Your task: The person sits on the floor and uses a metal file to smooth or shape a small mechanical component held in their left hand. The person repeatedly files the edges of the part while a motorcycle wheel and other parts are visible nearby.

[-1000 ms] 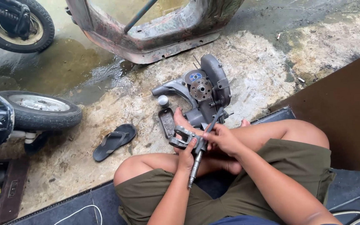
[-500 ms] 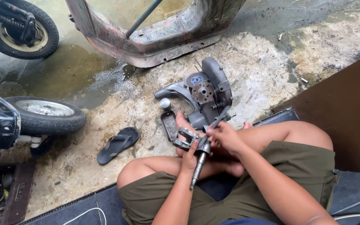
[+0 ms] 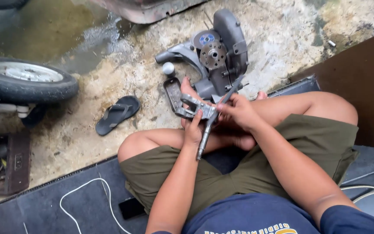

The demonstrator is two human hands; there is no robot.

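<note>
Left hand (image 3: 193, 129): closed around a grey metal part (image 3: 194, 107) with a long shaft (image 3: 204, 138) that points down toward the lap; the fingers wrap its upper end.
Right hand (image 3: 238, 112): closed on a thin metal tool (image 3: 229, 92), whose near end meets the metal part just beside the left hand; the tool slants up toward the engine.
Metal part: held above the crossed legs, between both hands, off the floor.
Engine (image 3: 221, 56): grey, lying on the concrete floor (image 3: 122, 65) just beyond the hands, with a round hub facing up.
Cover plate (image 3: 172, 92): dark, flat on the floor beside the engine, near a bare foot.
Sandal (image 3: 117, 115): black, on the floor to the left, well apart from the hands.
Wheel (image 3: 27, 80): scooter tyre at the left edge.
Mat (image 3: 66, 203): dark, under the seated person, with a white cord (image 3: 87, 190) lying on it.
</note>
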